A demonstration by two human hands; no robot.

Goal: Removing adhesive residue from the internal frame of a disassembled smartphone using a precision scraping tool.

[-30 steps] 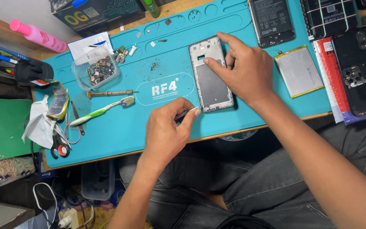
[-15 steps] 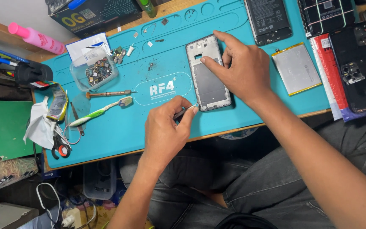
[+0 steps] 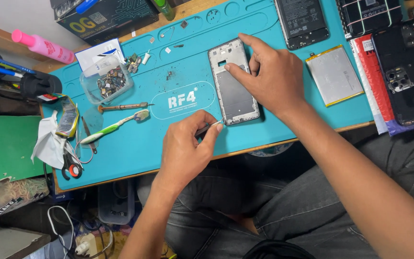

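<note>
Presently, phone frame (image 3: 233,82) lies flat, approx. centre of teal work mat (image 3: 178,139), just right of the mat's white oval mark. Right hand (image 3: 269,76) rests on frame's right edge, fingers spread, index tip pressed on its upper inner area; nothing gripped. Left hand (image 3: 185,148) sits below the oval at mat's near edge, thumb and forefinger pinched narrow on slim tweezers (image 3: 210,126), tips near frame's lower-left corner; contact can't be told. Left of oval: toothbrush (image 3: 113,125), screwdriver (image 3: 123,106), clear parts tub (image 3: 107,82). Right of frame: flat battery (image 3: 334,74).
</note>
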